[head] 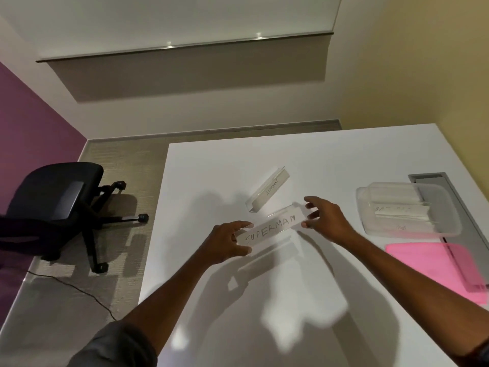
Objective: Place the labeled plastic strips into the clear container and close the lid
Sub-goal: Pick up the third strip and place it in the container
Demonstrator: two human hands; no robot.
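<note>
A clear plastic strip labeled SUPERMAN (pixel 271 225) is held just above the white table (pixel 264 300). My left hand (pixel 225 243) pinches its near left end and my right hand (pixel 326 219) grips its far right end. A second strip labeled ELEPHANT (pixel 267 190) lies on the table just behind them, untouched. The clear container (pixel 408 207) stands open at the right with several labeled strips inside. Its pink lid (pixel 434 266) lies flat on the table in front of it.
A grey recessed cable tray (pixel 436 178) runs along the table's right side behind the container. A black office chair (pixel 55 205) stands on the floor to the left, with a thin cable (pixel 79 290) trailing past it.
</note>
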